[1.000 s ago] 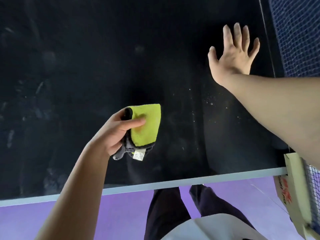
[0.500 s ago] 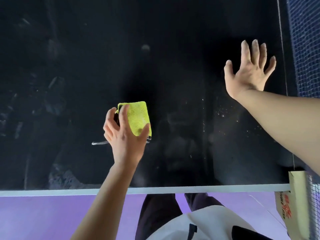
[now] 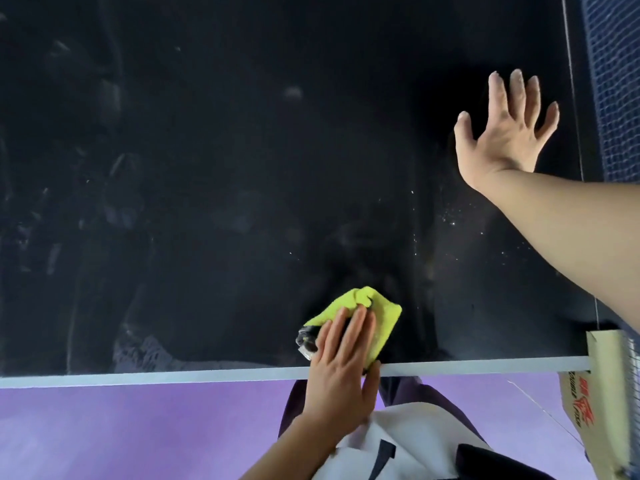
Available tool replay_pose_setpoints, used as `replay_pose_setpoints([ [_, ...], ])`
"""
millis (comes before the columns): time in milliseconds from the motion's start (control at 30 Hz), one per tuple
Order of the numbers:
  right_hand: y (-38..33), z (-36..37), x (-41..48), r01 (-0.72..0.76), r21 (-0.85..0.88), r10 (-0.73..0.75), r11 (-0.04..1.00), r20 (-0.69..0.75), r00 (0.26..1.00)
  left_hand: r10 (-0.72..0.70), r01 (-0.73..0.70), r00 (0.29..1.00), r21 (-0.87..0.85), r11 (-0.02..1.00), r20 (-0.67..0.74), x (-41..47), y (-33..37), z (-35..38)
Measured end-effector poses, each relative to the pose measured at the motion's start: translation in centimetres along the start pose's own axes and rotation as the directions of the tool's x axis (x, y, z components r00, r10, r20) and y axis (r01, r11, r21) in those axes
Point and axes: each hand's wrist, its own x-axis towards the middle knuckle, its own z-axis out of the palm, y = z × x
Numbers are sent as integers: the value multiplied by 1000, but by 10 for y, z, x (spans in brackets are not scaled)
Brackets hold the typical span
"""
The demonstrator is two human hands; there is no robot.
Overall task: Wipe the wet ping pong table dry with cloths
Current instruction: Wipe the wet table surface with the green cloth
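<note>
My left hand presses the yellow cloth flat on the ping pong table with straight fingers, at the near white edge; the cloth protrudes beyond the fingertips. My right hand rests spread flat on the table beside the net, well apart from the cloth.

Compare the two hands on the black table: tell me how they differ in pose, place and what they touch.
The left hand lies flat with fingers together on the yellow microfibre cloth; the right hand has fingers spread, with no cloth beneath it. The left hand sits at the near white edge of the black ping pong table; the right hand is farther in, beside the blue net. Both are open, palm down, over the table.
</note>
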Motion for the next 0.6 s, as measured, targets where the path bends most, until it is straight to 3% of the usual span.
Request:
replay_pose_setpoints([
  [200, 0, -2, 1, 1, -3, -1, 1000, -3, 1000, 131, -131, 991, -28, 991, 33, 8, -24, -24],
  [267, 0, -2, 1, 3, 2, -3, 1000, -4, 1000, 59, -60, 998, -25, 998, -10, 17, -43, -41],
  [367, -1, -4, 0, 7, 19, -7, 1000, 0, 1000, -124, 103, 972, -114, 988, -199, 30, -60, -68],
  [500, 1, -4, 0, 11, 35, -11, 999, -9, 1000, -366, 347, 824, -124, 929, -432, 68, -99, -118],
  [600, 0, -3, 1, 14, 39, -14, 999, -15, 1000, -555, 527, 729, -189, 829, -402, 103, -131, -129],
])
